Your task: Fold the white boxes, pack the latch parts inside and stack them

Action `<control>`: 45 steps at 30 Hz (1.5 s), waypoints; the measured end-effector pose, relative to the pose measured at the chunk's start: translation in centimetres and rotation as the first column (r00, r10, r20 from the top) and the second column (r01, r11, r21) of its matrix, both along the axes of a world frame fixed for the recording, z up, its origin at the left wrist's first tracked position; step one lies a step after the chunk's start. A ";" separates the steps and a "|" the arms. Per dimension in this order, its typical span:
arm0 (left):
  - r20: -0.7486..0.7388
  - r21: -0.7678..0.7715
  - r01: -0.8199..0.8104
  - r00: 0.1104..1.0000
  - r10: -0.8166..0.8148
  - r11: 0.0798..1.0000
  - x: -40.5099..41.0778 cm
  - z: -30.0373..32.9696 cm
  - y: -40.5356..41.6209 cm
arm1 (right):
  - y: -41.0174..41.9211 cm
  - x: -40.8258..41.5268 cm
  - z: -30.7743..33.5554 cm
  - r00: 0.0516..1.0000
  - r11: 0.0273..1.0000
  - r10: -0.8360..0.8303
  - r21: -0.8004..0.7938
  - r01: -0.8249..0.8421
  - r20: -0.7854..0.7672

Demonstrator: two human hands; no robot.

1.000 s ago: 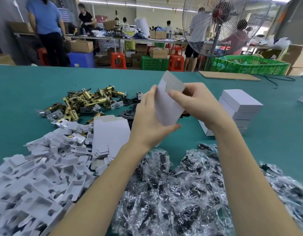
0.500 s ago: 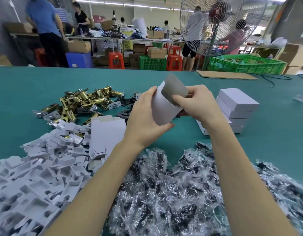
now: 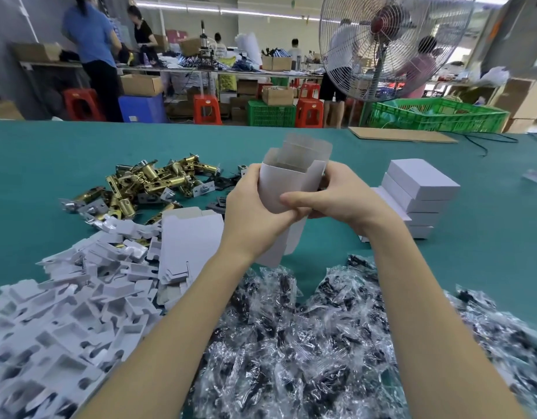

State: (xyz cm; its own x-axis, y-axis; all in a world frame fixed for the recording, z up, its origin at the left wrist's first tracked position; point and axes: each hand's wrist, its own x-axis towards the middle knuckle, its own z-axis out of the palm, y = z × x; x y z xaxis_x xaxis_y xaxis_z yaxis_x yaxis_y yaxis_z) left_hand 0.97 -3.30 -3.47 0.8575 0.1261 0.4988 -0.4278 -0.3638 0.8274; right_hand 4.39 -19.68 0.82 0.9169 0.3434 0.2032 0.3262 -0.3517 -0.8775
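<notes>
Gripping one part-folded box (image 3: 286, 184), top flaps open, the left hand (image 3: 255, 213) and right hand (image 3: 342, 196) are closed around it above the table (image 3: 49, 152). Four finished boxes (image 3: 418, 195) are stacked just right of the right hand.

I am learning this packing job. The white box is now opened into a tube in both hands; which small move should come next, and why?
Probably fold in the bottom flaps to close that end. The left hand and right hand both grip the white box, its top flaps stand open, and its lower end looks unclosed. A brass latch dropped in now would likely fall through.
</notes>
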 end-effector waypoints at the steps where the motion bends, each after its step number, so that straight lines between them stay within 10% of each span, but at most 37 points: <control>1: -0.048 -0.005 0.053 0.997 -0.054 0.999 0.0 0.1 0.2 | 0.1 0.0 0.0 1.000 1.000 0.001 0.000 -0.001 0.003; 7: -0.255 -0.096 0.416 0.868 -0.426 0.904 0.4 0.8 3.5 | -1.1 0.1 -0.2 0.999 1.000 -0.024 -0.018 0.023 -0.033; 22: -0.091 -0.247 0.247 0.957 -0.276 0.937 1.3 0.5 3.7 | 0.5 0.1 -1.4 0.971 0.949 -0.061 0.314 -0.014 0.230; 45: 0.040 -0.155 0.118 0.993 -0.113 0.981 0.7 1.4 3.0 | -0.8 0.7 -2.1 0.981 0.960 0.127 0.231 -0.158 0.145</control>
